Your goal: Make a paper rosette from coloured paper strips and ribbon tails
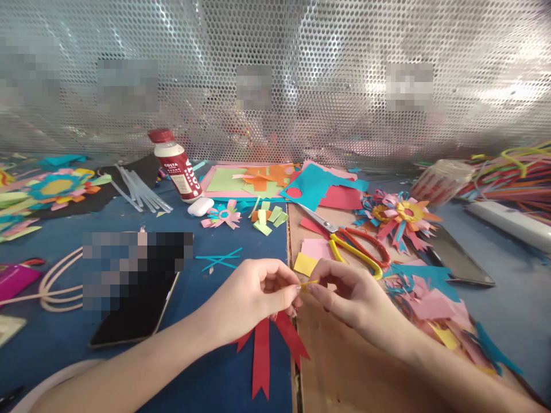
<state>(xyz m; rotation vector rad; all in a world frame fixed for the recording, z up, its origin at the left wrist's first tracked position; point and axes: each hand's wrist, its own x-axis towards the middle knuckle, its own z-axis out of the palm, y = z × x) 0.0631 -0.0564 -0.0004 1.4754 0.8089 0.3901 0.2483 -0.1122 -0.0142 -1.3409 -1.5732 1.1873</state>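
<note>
Between my two hands runs a thin yellow paper strip (309, 283), its ends pinched in the fingertips. My left hand (258, 298) is closed on the strip's left end, thumb against the fingers. Closed too, my right hand (355, 292) grips the other end. Red paper ribbons (261, 361) with notched tips lie under my left hand, their upper part hidden by it. Beyond my right hand are a yellow paper square (305, 264) and scissors (359, 244) with red and yellow handles. Crossed blue paper strips (218, 259) rest beyond my left wrist.
A Costa bottle (176, 166) stands at the back before a perforated metal wall (301, 80). A phone (142, 304) and coiled cable (60, 287) lie left. Coloured sheets (224, 186), paper flowers (407, 215), scraps (443, 304) and a glass jar (443, 180) surround the work area.
</note>
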